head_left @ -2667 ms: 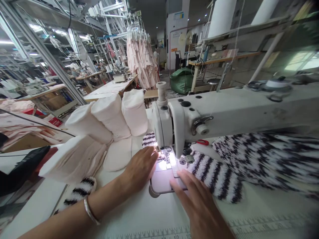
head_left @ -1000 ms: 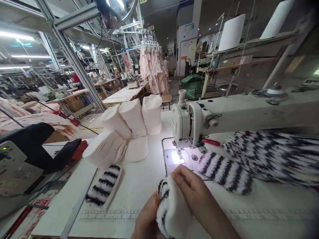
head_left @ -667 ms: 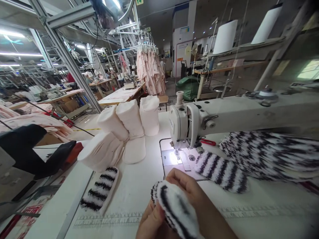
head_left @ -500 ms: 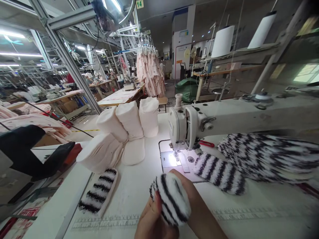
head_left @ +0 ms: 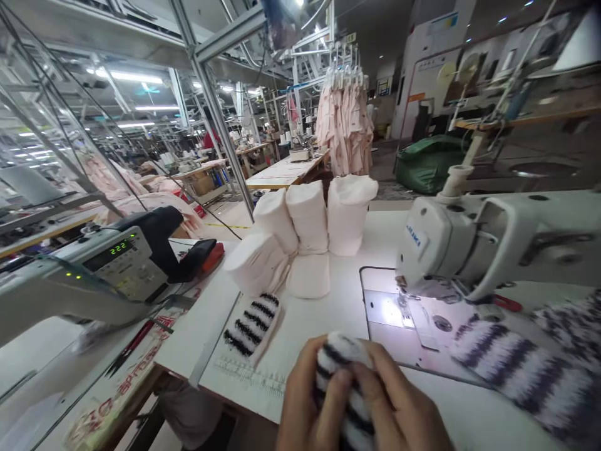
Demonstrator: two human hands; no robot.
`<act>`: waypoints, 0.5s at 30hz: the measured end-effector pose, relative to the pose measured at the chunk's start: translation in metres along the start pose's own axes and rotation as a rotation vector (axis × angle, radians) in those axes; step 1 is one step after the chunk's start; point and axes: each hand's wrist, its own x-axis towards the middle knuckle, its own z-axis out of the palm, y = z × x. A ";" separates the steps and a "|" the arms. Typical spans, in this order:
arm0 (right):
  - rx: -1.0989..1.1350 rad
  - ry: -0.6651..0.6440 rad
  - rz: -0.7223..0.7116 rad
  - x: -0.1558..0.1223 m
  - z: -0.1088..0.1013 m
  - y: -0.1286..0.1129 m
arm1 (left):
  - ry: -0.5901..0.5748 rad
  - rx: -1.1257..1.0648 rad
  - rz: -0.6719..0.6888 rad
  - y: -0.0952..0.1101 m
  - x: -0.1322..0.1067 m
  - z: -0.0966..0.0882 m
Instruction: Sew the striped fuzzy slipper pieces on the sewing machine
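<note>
two hands are wrapped round one small striped fleece piece [head_left: 340, 376] at the bottom of the view, low over the near edge of the bench [head_left: 328, 313]: the left hand [head_left: 305, 407] cups it from the left with its fingers curled over the pile, and the right hand [head_left: 399, 407] closes on it from the right, so both are grasping the same piece and neither is free. the piece sits bunched between the palms, lifted clear of the bench top as far as can be told, its black and white bands showing between the fingers. it is well apart from the sewing machine [head_left: 469, 244], whose lit needle plate [head_left: 394, 310] lies bare just beyond the hands. a flat striped piece [head_left: 253, 322] lies on the bench to the left, just in front of a stack of pale fabric rolls [head_left: 305, 238], and more striped fleece [head_left: 526, 376] is spread under the machine arm on the right, blurred. another machine with a lit display [head_left: 113, 250] stands off the left edge. judged from this, the step in hand looks like working or turning the small piece by hand, away from the needle, not stitching. whichever way it goes on, the next move seems to call for a firm pinch on the soft pile, the edges kept matched while the fingers shift, and a clear path either to the flat piece on the left or to the plate ahead.
</note>
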 end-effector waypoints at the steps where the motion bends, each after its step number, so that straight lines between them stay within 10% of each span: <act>1: 0.037 -0.051 0.016 0.000 0.008 -0.003 | -0.016 0.004 -0.032 0.002 0.001 0.000; 15: 0.069 -0.109 0.130 0.010 0.012 -0.001 | -0.117 -0.077 -0.209 -0.006 0.002 -0.008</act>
